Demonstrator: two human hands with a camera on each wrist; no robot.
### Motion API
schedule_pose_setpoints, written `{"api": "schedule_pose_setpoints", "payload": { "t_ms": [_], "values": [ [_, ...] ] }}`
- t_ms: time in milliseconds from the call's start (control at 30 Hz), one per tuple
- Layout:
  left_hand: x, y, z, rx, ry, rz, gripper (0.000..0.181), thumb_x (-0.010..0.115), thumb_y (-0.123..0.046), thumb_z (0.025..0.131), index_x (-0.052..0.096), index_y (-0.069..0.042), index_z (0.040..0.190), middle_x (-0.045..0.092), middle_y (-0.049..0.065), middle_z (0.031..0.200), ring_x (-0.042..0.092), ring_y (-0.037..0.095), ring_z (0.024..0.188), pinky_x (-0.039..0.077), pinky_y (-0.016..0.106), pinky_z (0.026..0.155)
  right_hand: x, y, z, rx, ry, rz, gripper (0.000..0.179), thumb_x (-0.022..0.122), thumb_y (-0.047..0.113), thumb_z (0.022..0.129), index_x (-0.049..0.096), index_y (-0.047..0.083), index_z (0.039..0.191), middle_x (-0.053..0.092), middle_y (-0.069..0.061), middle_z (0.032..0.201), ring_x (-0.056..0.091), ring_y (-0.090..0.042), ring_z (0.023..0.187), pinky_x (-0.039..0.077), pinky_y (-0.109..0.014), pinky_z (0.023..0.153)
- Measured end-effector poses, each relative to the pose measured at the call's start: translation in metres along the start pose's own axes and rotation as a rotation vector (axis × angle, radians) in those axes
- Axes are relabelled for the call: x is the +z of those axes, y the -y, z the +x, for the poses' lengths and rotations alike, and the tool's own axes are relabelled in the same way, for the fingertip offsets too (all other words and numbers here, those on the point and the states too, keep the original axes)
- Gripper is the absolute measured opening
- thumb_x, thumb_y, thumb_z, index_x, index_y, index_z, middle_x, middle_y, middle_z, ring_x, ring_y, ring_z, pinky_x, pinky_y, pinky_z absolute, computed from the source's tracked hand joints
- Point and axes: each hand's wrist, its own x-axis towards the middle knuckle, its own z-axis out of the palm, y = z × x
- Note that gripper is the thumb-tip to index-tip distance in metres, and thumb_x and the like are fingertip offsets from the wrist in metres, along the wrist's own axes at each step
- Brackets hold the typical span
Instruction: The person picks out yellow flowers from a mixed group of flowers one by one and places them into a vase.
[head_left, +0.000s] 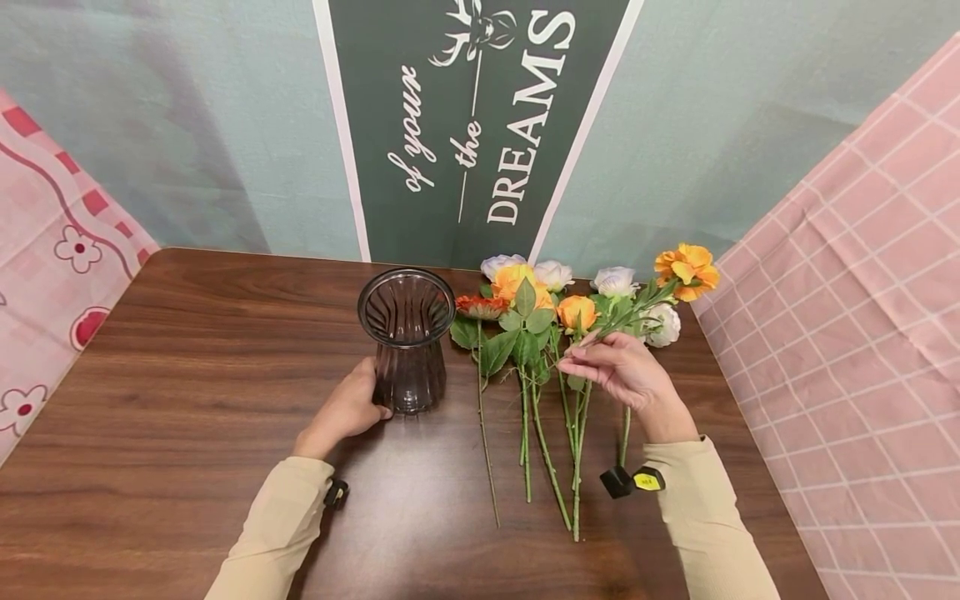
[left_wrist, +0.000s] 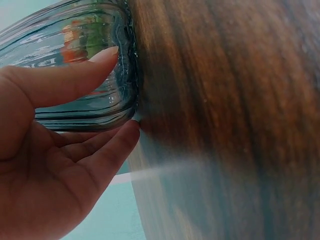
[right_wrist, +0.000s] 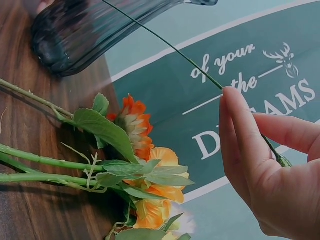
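Note:
A smoky, ribbed glass vase (head_left: 411, 375) with a flared rim stands upright on the table. My left hand (head_left: 348, 404) holds it low on its left side; in the left wrist view the thumb lies over the glass (left_wrist: 45, 117) and the fingers are beneath, near the base. My right hand (head_left: 626, 375) pinches the thin green stem (right_wrist: 175, 49) of an orange flower (head_left: 686, 271), raised above the other flowers. That bloom points to the upper right in the head view, while the stem's free end points toward the vase in the right wrist view.
Several loose flowers lie right of the vase: a red-orange one (head_left: 482, 307), orange ones (head_left: 577, 313) and pale ones (head_left: 615, 282), their stems (head_left: 551, 467) toward me. Behind the wooden table (head_left: 187, 375) hangs a cloth with a dark banner (head_left: 450, 217); a pink checked cloth (head_left: 847, 333) borders the right.

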Motion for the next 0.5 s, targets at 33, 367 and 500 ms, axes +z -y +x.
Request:
{"api": "schedule_pose_setpoints", "payload": {
  "t_ms": [33,367,500],
  "values": [
    [0.0,0.0,0.0,-0.001,0.001,0.001,0.064,0.074,0.0,0.066,0.038,0.012,0.118,0.048,0.031,0.114,0.048,0.043,0.106,0.038,0.052,0.091,0.0001,0.0003,0.0,-0.001,0.005,0.0,0.032,0.029,-0.018,0.089,0.06,-0.012,0.084,0.06,-0.025,0.085,0.064,-0.032,0.085,0.048,-0.036,0.083],
    [-0.0001,-0.0004,0.0003,-0.008,0.005,0.006,0.064,0.073,-0.001,0.067,0.037,0.011,0.119,0.048,0.031,0.115,0.047,0.044,0.108,0.038,0.052,0.091,0.0007,0.004,-0.0003,-0.015,0.024,0.014,0.033,0.028,-0.019,0.089,0.06,-0.012,0.085,0.061,-0.025,0.085,0.064,-0.033,0.086,0.047,-0.036,0.084],
    [0.0002,-0.0005,0.0003,-0.009,0.007,0.005,0.064,0.073,-0.001,0.067,0.037,0.011,0.119,0.048,0.031,0.115,0.047,0.044,0.108,0.038,0.052,0.091,0.0025,0.0066,-0.0003,-0.017,0.032,0.013,0.034,0.027,-0.019,0.089,0.061,-0.012,0.085,0.061,-0.025,0.085,0.064,-0.033,0.086,0.047,-0.036,0.084]
  ]
}}
